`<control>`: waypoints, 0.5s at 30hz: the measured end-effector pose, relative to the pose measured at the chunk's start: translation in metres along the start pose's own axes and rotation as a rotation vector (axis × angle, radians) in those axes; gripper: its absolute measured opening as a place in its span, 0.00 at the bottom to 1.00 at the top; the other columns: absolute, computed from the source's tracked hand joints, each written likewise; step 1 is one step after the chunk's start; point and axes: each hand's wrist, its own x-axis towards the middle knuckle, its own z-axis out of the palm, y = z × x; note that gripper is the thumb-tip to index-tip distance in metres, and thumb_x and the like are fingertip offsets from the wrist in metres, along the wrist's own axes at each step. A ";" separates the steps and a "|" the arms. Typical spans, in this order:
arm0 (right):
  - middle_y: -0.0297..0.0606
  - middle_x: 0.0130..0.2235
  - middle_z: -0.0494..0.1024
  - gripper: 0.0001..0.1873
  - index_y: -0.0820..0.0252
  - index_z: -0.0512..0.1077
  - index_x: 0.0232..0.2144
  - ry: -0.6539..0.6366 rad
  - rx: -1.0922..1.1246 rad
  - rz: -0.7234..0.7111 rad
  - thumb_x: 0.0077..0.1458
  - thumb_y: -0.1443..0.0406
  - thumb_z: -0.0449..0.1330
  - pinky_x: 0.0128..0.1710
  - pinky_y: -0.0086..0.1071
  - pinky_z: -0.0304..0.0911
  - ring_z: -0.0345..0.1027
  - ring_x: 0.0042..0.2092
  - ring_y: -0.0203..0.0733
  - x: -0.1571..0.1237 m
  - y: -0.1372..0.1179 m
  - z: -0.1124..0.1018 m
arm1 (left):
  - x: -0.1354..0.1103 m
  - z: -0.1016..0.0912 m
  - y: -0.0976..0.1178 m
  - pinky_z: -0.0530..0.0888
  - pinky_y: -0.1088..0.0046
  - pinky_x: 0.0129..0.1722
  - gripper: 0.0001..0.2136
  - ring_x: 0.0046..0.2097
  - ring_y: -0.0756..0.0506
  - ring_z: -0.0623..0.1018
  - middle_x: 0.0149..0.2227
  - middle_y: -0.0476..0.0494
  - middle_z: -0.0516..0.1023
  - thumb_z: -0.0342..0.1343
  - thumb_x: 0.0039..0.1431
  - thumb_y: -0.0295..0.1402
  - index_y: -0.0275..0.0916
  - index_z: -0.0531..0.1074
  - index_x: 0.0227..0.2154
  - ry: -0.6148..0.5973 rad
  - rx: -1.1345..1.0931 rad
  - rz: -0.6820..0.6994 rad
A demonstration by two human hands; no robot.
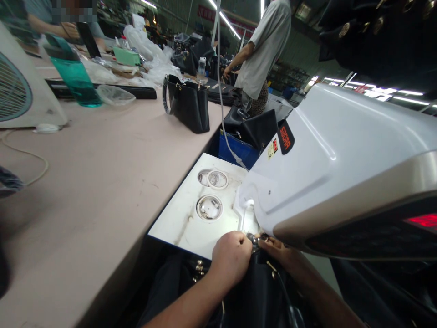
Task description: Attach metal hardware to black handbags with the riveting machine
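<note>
Head view: my left hand (230,256) closes in a fist on the top edge of the black bag (254,298), near centre under the white machine (334,150); my right hand (277,249) touches the metal fitting (253,238), its grip half hidden, so I cannot tell

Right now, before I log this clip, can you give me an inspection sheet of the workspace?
Surface: stained white machine plate with two round inserts; long pinkish table on its left.
Job's things: black bag under the hands; small metal fitting below the white machine head.
Clutter: black handbag, teal container, white fan, plastic bags on the table.
Fingers: left hand curled shut at the fitting; right hand touches it, grip hidden.
Cables: white cord on the table; grey cable hanging to the plate's far edge.
Surroundings: person in a grey shirt standing beyond; blue bin.
</note>
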 end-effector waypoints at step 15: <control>0.45 0.51 0.84 0.31 0.54 0.83 0.47 0.010 -0.011 0.003 0.55 0.39 0.64 0.67 0.58 0.58 0.73 0.58 0.66 -0.009 0.012 0.013 | -0.016 0.001 -0.007 0.57 0.67 0.32 0.13 0.30 0.46 0.67 0.22 0.49 0.65 0.50 0.55 0.40 0.40 0.63 0.19 -0.025 -0.192 0.026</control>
